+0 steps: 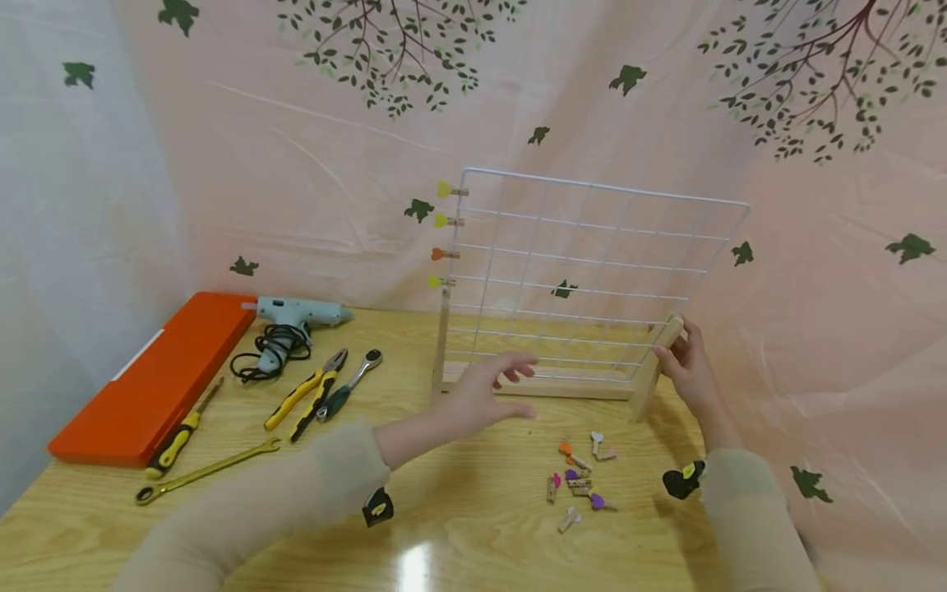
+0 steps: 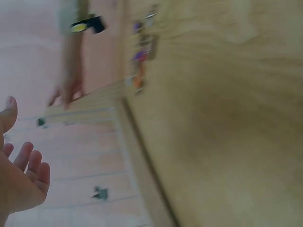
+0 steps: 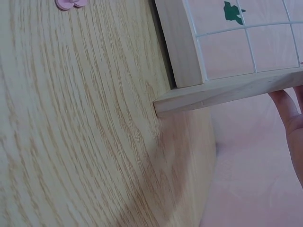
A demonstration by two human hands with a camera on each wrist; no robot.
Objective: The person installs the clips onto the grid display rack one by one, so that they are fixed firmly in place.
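Note:
A white wire grid rack (image 1: 584, 267) in a wooden stand stands at the back of the table. Several small wooden clothespins with yellow and orange hearts (image 1: 446, 254) are clipped along its left edge. My right hand (image 1: 688, 370) holds the right wooden post (image 1: 654, 370), thumb on the near side; some fingers are hidden behind it. In the right wrist view, fingers (image 3: 286, 111) touch that post. My left hand (image 1: 477, 399) hovers before the rack's lower bar, fingers and thumb apart, holding nothing. Loose heart clothespins (image 1: 579, 483) lie on the table between the hands.
At the left lie an orange case (image 1: 148, 382), a glue gun (image 1: 284, 329) with coiled cord, pliers (image 1: 311, 395), a ratchet wrench (image 1: 353, 385), a screwdriver (image 1: 177, 436) and a combination wrench (image 1: 207, 470). A pink printed cloth (image 1: 311, 181) hangs behind the table.

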